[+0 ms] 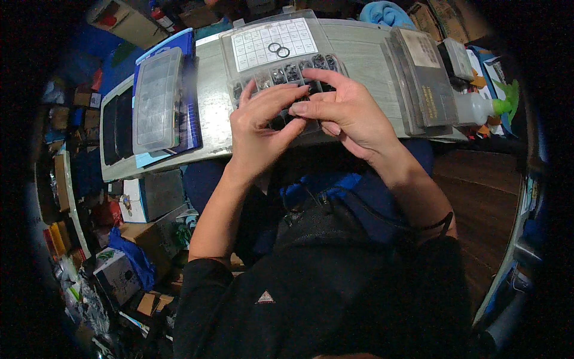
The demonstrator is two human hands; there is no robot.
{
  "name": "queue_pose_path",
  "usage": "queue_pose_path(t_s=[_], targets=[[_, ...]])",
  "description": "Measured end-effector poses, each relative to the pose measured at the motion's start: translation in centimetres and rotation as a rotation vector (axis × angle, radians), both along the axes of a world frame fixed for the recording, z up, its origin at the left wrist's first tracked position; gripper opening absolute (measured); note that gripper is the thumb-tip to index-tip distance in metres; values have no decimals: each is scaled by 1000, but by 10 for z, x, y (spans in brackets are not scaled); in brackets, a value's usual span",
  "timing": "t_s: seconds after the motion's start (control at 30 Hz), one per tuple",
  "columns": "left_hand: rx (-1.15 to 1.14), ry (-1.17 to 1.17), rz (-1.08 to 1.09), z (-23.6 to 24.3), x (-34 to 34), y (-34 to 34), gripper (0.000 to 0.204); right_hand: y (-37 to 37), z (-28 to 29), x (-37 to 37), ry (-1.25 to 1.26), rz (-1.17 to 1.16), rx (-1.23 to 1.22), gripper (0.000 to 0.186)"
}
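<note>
A clear compartment case (302,64) lies open on the table with its lid (227,45) folded back. Small black parts, apparently rubber rings, fill its compartments. Two black O-rings (278,49) rest on the white chart sheet (248,58) in the lid. Over the case's left part, my left hand (263,118) arches, thumb and index finger apart. My right hand (356,113) is over the right part, index finger reaching forward. Its thumb closes toward the curled fingers beside my left fingertips. Anything small between them is hidden or too small to make out.
On the table's left lie a clear plastic box (156,99) on a blue folder (190,90) and a black flat item (124,125). Stacked dark cases (421,84) and a spray bottle (475,109) stand right. A blue cloth (387,13) is behind. Boxes (143,200) crowd the lower left.
</note>
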State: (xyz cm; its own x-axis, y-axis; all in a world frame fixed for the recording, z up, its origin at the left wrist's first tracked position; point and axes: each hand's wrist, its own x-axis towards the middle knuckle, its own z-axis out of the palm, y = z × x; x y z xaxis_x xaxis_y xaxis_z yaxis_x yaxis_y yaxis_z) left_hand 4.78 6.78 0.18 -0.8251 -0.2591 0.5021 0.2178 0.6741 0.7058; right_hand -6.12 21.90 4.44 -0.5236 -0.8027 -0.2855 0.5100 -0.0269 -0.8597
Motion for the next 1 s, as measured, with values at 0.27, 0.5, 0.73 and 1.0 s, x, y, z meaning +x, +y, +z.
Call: queue_pose_path(t_s=[0.27, 0.5, 0.73, 1.0], targets=[[-122, 15, -24, -5, 4, 14, 46, 11, -3, 13, 252, -85, 134, 68], [-171, -183, -101, -3, 10, 1, 48, 11, -22, 18, 124, -125, 111, 71], [-260, -182, -42, 1, 10, -1, 43, 4, -38, 28, 209, -210, 129, 70], [-348, -158, 98, 2, 13, 4, 44, 3, -42, 34, 211, -258, 93, 66]])
